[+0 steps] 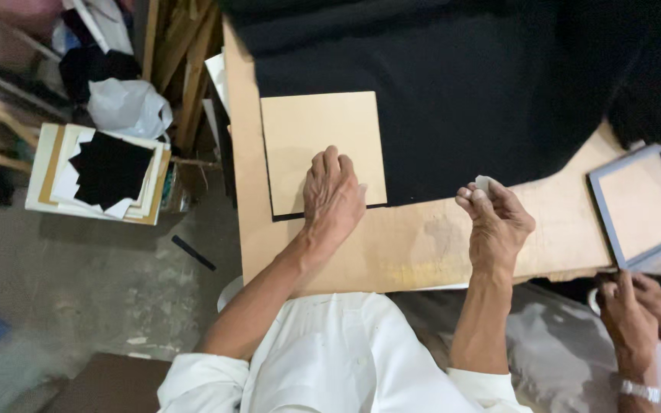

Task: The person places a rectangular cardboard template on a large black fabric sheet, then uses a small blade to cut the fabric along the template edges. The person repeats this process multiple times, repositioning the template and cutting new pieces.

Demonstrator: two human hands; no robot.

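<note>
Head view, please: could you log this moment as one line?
left hand: flat on tan board | right hand: pinching small white piece | board over black cloth | grey frame apart

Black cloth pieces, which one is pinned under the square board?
The small black piece edging the tan board under the left hand; the big black cloth lies beside it, uncovered.

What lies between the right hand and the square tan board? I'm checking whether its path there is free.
Nothing visible does. Between the right hand, pinching a small white piece, and the square tan board lie only flat black cloth and bare worktop.
</note>
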